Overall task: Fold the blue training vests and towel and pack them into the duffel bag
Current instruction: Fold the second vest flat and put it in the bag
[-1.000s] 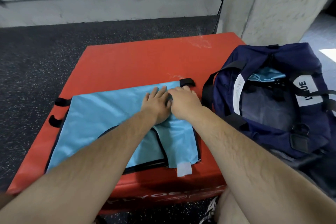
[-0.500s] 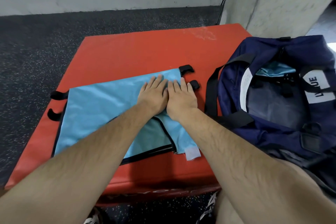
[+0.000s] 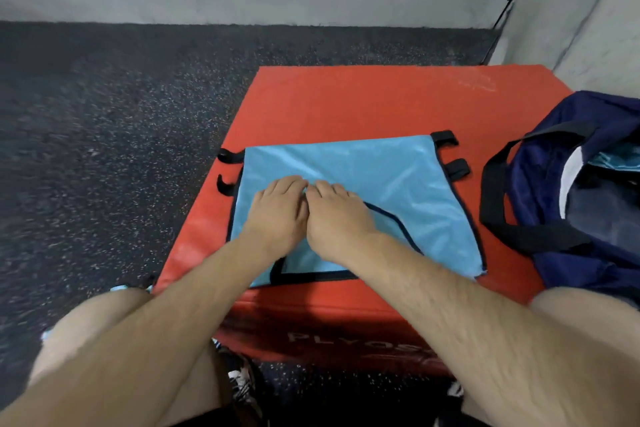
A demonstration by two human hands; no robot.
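Head camera looks steeply down, seemingly close above the red box (image 3: pixel 346 104).

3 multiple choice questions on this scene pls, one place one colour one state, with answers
1. Where does the light blue vest lie?
A) hung on the wall
B) flat on the red plyo box
C) draped on a chair

2. What colour is the duffel bag?
A) navy
B) green
C) red

3. How is the duffel bag's top?
A) zipped shut
B) open
C) tied with rope

Answers:
1 B, it lies spread on the box under the left hand and right hand.
2 A, its fabric is dark blue.
3 B, light blue cloth shows inside.
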